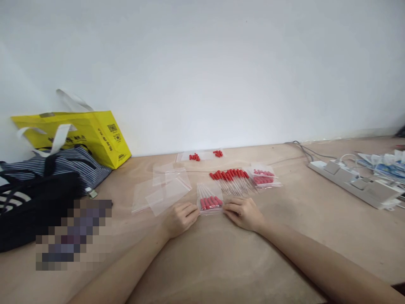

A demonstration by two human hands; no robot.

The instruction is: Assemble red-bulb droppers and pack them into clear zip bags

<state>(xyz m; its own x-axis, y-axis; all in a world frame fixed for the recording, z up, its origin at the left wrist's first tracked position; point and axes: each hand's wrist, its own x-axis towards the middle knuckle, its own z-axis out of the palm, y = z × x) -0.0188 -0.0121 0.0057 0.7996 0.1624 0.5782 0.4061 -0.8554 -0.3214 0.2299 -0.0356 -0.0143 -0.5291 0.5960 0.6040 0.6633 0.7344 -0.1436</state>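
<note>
A small clear zip bag (210,202) lies flat in front of me, holding several red-ended thin sticks, red ends toward me. At its near left corner my left hand (181,218) is closed, fingertips pinching the bag's edge. My right hand (243,213) is closed in the same way on the near right corner. Just beyond the bag lies a row of loose red-ended sticks (234,181), their pale shafts pointing toward me. To their right sit filled bags (264,179) with red ends inside, one overlapping another. Several flat clear bags (167,192) without sticks lie to the left.
Farther back, small red pieces (195,157) rest on a clear sheet. A white power strip (354,183) with plugs and cables stands at right, beside packaged items (386,162). At left are a yellow bag (95,135), a striped bag (88,166), a black bag (47,207) and a blurred-out object (76,236).
</note>
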